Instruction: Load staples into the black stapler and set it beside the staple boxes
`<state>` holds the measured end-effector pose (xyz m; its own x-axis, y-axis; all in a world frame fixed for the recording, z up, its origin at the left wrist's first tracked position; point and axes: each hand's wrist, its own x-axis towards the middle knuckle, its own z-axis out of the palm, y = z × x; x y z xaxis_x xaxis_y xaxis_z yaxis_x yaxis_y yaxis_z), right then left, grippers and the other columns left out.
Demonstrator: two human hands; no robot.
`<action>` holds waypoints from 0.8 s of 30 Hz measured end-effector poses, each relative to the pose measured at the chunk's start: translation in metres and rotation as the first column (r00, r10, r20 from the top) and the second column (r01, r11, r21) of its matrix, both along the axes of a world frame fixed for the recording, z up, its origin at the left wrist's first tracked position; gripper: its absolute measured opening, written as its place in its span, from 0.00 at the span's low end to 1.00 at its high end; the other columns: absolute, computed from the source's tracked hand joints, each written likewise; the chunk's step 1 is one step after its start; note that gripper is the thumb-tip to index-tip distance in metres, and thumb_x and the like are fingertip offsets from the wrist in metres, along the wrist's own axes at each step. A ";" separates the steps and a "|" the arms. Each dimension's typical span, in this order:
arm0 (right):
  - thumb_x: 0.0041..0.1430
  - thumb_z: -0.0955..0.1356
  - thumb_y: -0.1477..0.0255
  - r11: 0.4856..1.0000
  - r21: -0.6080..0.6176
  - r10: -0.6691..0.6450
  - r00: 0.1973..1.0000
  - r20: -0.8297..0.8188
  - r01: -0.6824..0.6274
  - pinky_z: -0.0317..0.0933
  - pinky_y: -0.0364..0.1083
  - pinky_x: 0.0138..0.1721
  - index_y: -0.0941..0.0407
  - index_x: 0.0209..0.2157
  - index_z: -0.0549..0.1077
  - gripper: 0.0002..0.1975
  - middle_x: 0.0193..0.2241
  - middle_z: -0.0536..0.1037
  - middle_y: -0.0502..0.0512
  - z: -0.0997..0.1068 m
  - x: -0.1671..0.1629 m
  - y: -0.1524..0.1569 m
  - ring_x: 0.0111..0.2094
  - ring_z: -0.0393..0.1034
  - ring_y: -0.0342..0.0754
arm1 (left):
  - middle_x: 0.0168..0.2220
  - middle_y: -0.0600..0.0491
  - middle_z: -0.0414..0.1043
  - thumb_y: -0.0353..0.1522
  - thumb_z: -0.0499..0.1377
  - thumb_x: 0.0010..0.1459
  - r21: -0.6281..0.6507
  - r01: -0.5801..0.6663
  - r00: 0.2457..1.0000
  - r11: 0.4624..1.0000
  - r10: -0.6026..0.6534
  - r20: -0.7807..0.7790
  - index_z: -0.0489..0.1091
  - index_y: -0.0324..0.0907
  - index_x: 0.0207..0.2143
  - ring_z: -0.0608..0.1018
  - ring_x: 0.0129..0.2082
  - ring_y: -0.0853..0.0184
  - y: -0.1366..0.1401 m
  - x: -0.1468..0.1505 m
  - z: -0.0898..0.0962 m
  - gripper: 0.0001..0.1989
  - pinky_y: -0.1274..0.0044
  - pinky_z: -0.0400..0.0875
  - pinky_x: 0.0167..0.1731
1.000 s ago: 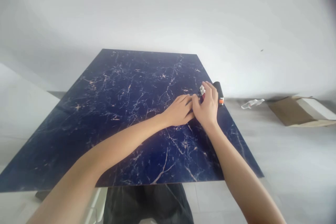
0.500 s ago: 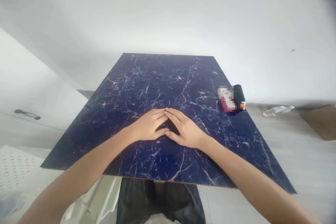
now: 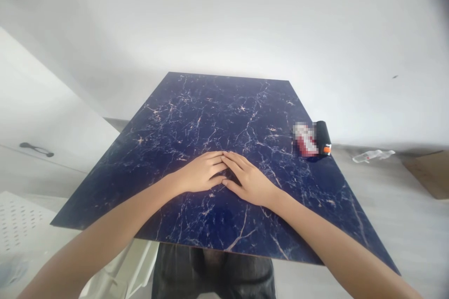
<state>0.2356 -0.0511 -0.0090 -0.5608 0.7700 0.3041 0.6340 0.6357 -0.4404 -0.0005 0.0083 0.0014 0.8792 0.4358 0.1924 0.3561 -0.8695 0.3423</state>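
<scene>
My left hand (image 3: 202, 171) lies on the dark blue marbled table (image 3: 224, 107), fingers stretched out and pointing right. Its fingertips meet those of my right hand (image 3: 249, 178), which rests on the same surface with its fingers extended to the left. The thumbs touch or nearly touch, leaving a small gap of tabletop between the hands. Neither hand holds anything. Farther off, by the table's right edge, stand a black object with an orange patch (image 3: 323, 138) and a blurred-out red and white item (image 3: 306, 140) beside it.
On the floor to the right lie a clear plastic bottle or wrapper (image 3: 373, 155) and a cardboard box (image 3: 430, 174). A white cabinet with a dark handle (image 3: 36, 149) stands at left, above a white perforated surface (image 3: 21, 224). A pale wall (image 3: 224, 18) closes off the far side.
The view has shifted and tilted slightly, so the table and the items on it sit a little lower. My hands keep the same pose.
</scene>
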 end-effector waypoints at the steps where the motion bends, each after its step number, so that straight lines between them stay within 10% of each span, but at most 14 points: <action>1: 0.73 0.65 0.60 1.000 -0.002 0.000 1.000 0.002 0.000 0.56 0.67 0.71 0.60 0.72 0.60 0.32 0.71 0.63 0.71 0.000 0.000 0.000 0.72 0.56 0.64 | 0.65 0.45 0.71 0.37 0.57 0.72 -0.002 0.000 1.000 1.000 0.000 0.006 0.71 0.43 0.63 0.66 0.71 0.52 0.000 0.000 0.000 0.20 0.54 0.61 0.70; 24: 0.74 0.65 0.61 1.000 0.023 0.009 1.000 0.019 -0.010 0.57 0.68 0.70 0.59 0.72 0.59 0.32 0.70 0.64 0.70 -0.003 0.000 -0.001 0.73 0.55 0.64 | 0.66 0.46 0.70 0.36 0.53 0.75 0.000 0.001 1.000 1.000 -0.001 -0.004 0.70 0.42 0.64 0.65 0.72 0.54 -0.003 -0.001 -0.005 0.20 0.54 0.58 0.73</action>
